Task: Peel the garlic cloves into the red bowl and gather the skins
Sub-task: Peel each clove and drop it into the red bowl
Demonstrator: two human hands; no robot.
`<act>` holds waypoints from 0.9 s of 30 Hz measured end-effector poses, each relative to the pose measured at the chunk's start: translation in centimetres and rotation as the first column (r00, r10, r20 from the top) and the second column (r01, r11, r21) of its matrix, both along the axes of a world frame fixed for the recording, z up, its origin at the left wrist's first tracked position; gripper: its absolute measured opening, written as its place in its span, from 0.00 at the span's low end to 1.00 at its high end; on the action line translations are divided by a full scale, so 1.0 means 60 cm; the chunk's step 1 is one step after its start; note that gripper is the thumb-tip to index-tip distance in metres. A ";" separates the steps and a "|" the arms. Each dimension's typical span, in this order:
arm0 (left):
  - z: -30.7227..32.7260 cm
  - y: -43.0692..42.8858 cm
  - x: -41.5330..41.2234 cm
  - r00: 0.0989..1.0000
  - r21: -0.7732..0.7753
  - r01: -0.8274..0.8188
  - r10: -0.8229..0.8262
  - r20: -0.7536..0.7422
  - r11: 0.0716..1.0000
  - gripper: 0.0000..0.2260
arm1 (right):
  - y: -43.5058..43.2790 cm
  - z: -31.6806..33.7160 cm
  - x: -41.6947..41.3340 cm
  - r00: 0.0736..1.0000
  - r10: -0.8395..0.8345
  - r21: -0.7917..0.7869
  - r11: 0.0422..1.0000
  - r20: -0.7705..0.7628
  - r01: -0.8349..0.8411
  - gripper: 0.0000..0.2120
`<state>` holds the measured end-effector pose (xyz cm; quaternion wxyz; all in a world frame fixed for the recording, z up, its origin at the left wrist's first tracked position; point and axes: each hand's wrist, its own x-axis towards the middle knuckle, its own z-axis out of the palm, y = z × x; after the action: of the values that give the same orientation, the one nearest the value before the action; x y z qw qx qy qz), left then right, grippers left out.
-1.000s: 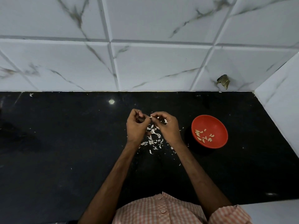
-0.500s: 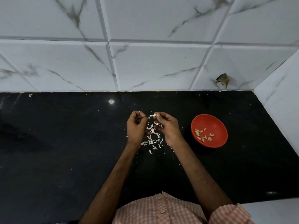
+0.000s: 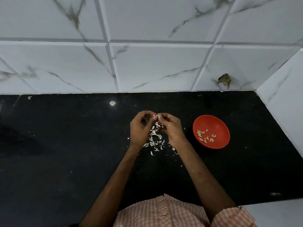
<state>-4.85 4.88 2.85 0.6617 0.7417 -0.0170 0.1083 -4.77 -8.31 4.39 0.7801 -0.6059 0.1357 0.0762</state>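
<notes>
The left hand (image 3: pixel 139 128) and right hand (image 3: pixel 172 129) are raised together over the table (image 3: pixel 65 145), fingers curled, their tips meeting on one small pale garlic clove (image 3: pixel 155 115). Both pinch it, though it is too small to tell which hand has the flesh and which the skin. Directly below and between the wrists lies a loose scatter of white skins (image 3: pixel 155 139), with a few stray flakes further out toward the person's checked shirt (image 3: pixel 164 212). The red bowl (image 3: pixel 216 124) sits on the table to the right of the right hand, apart from it, with a small cluster of peeled cloves (image 3: pixel 205 136) inside. Behind everything rises the tiled wall (image 3: pixel 155 66). By my reading the peeling step is under way and the skins are not yet gathered. The next move probably calls for stripping off the last skin, letting it fall on the pile, then a short reach right to drop the clove into the bowl (not past its rim).
</notes>
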 end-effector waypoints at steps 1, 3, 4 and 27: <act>-0.001 0.000 -0.001 1.000 -0.016 -0.001 0.000 -0.005 1.000 0.04 | 0.000 0.001 0.000 1.000 0.000 -0.003 1.000 -0.001 0.000 0.06; -0.002 0.000 -0.003 0.999 -0.066 -0.023 0.021 -0.036 0.998 0.03 | 0.000 0.002 0.001 1.000 -0.006 0.022 1.000 -0.010 0.006 0.05; -0.004 0.000 -0.004 0.998 -0.086 -0.035 0.030 -0.059 0.996 0.02 | 0.001 0.003 0.001 1.000 -0.013 0.046 0.999 -0.017 0.014 0.04; 0.009 0.011 -0.004 0.985 -0.037 0.020 -0.026 -0.168 0.999 0.02 | 0.001 0.008 0.005 0.996 0.034 -0.195 0.981 0.077 -0.018 0.05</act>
<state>-5.08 5.56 3.39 0.6748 0.7364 0.0323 0.0377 -4.49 -8.24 4.84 0.7209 -0.6836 0.1032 0.0483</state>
